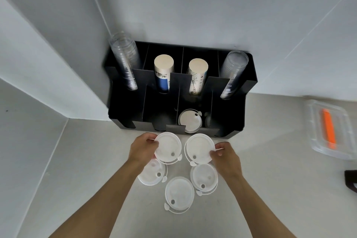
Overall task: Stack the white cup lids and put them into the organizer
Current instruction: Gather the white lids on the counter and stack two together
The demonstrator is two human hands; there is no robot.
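Five white cup lids are lying loose on the counter [270,189], and two of them are being picked up at once. The left hand [142,149] is pinching the upper-left lid [168,147] by its outer edge, thumb on top and fingers curled at the rim, so that lid is sitting just inward of the grip. The right hand [226,157] is doing the same to the upper-right lid [200,148], closed on its outer rim, with the lid reaching inward from the fingers. The two held lids are nearly touching between the hands; whether they are lifted clear of the surface I cannot tell.

Below the left grip, a third lid [152,174] is partly tucked under the left wrist. Below the right grip, a fourth lid [203,177] is lying flat, possibly with another beneath it, though that is too unclear to call. Nearer the person, between the forearms, a fifth lid [179,193] is waiting untouched.

Just beyond both grips the black organizer [249,83] is standing against the wall, and one front compartment is already holding stored lids [190,120]. Behind them, clear cups and paper cups are filling the rear slots.

So I'd judge the job as begun but largely ahead: the loose lids are yet to be stacked, and all five are still outside the organizer.
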